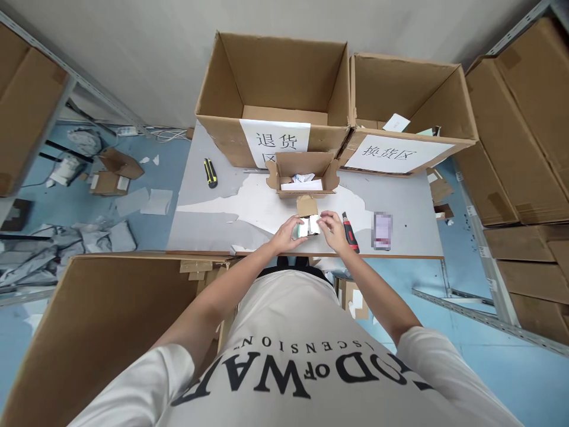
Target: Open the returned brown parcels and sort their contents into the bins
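Note:
My left hand [285, 235] is closed round the left side of a small white box [304, 227] with a greenish edge, near the front of the table. The fingers of my right hand [332, 230] pinch a white part on its right side; whether that part is a flap or a separate piece I cannot tell. A brown cardboard flap [306, 206] stands just beyond the small box. Farther back is an open brown carton [306, 188] with white paper and a white box inside. Beside my right hand lies a red and black utility knife [350, 232].
Two large cardboard boxes with handwritten paper labels, a left one [329, 139] and a right one [453, 141], stand at the back. A yellow and black cutter [210, 173] lies left; a blurred purple item [382, 231] lies right. A big open carton [128, 296] adjoins the table's front left.

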Tool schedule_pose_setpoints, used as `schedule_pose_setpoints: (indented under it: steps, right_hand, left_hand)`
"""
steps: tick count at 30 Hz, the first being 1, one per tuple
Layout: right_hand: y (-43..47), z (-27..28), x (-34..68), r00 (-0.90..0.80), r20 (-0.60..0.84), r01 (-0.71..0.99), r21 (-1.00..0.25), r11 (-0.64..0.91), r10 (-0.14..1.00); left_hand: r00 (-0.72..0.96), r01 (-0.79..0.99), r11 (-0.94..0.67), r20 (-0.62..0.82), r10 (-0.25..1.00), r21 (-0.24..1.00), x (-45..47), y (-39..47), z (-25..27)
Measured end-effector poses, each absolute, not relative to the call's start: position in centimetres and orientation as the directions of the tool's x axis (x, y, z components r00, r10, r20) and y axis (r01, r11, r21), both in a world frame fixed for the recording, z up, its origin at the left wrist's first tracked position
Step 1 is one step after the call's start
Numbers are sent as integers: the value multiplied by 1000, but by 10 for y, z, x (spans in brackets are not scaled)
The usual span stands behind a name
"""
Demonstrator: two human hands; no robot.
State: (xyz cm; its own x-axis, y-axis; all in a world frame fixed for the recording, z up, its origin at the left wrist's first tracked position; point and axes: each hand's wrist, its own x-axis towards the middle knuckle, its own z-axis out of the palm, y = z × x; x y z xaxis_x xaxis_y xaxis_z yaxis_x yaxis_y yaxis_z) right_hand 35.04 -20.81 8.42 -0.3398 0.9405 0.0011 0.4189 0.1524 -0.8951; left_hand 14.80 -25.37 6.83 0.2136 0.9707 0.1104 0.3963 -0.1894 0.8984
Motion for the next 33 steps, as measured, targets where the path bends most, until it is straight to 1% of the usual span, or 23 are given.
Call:
schedule_pose_setpoints:
  steps: [1, 2, 4, 6, 8, 10, 12, 15, 19, 22, 25, 28, 30, 33]
  right_hand:
    - [-201, 82, 346, -311, -42, 371, -925, 80, 950]
    - [-194, 80, 341, -320, -88, 313, -950, 18, 943]
    - [-183, 79, 335, -408, -150, 197, -978, -74, 901]
    - [-177, 81, 333, -460, -151, 112, -987, -112, 875]
    - [-176, 83, 335, -444, -117, 61, -993, -100, 889]
    - [-178, 87, 339, -459, -79, 57, -997, -59, 885]
    - [-182, 90, 342, -516, -43, 104, -995, 12, 855]
    - [-187, 97, 346, -582, 24, 224, -956, 188, 813]
    - [-189, 106, 353, -729, 96, 330, -819, 470, 678]
    - [-188, 110, 357, -792, 99, 367, -711, 599, 602]
    - [-187, 111, 358, -818, 82, 399, -633, 664, 570]
    - [-188, 110, 357, -820, 72, 422, -595, 684, 568]
    - [-192, 107, 356, -808, 78, 431, -598, 676, 584]
    - [-200, 98, 351, -755, 86, 445, -660, 605, 650]
  left_hand:
    - [230, 391, -190, 104, 968, 901, 148, -254, 68]
    - [247, 385, -191, 99, 964, 903, 148, -254, 68]
    - [272, 374, -185, 83, 959, 909, 148, -253, 68]
    - [255, 366, -150, 57, 965, 918, 148, -252, 68]
    - [219, 360, -107, 28, 975, 927, 148, -250, 68]
    - [216, 346, -95, 19, 976, 933, 147, -248, 68]
    - [234, 312, -101, 27, 972, 945, 147, -247, 68]
    - [219, 251, -85, 29, 975, 964, 147, -248, 64]
    - [225, 206, -93, 45, 973, 974, 146, -250, 59]
    - [245, 198, -110, 59, 968, 974, 146, -249, 58]
    - [239, 185, -107, 61, 969, 977, 146, -247, 58]
    - [234, 171, -110, 68, 970, 979, 147, -246, 59]
    - [230, 173, -109, 67, 971, 979, 148, -246, 58]
    - [229, 188, -108, 63, 971, 976, 148, -246, 58]
